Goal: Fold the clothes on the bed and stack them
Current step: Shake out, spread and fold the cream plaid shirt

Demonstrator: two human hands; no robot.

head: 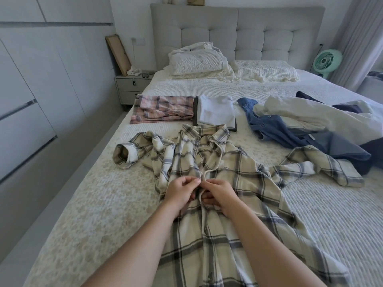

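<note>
A beige plaid shirt (pixel 223 168) lies spread front-up on the bed (pixel 87 204), collar toward the headboard, sleeves flung out to both sides. My left hand (pixel 181 192) pinches the left edge of its button placket at mid-chest. My right hand (pixel 217 193) pinches the right placket edge, touching the left hand's fingertips. Behind the shirt lie a folded pink plaid garment (pixel 163 109) and a folded white garment (pixel 216 110) side by side. A loose heap of blue denim (pixel 290 133), cream (pixel 310 114) and navy clothes (pixel 373 154) lies at the right.
Pillows (pixel 199 61) and a crumpled white cloth are stacked against the grey padded headboard (pixel 259 34). A bedside table (pixel 132 85) stands left of the bed, white wardrobe doors (pixel 31 100) beyond it. A green fan (pixel 326 61) stands at the far right.
</note>
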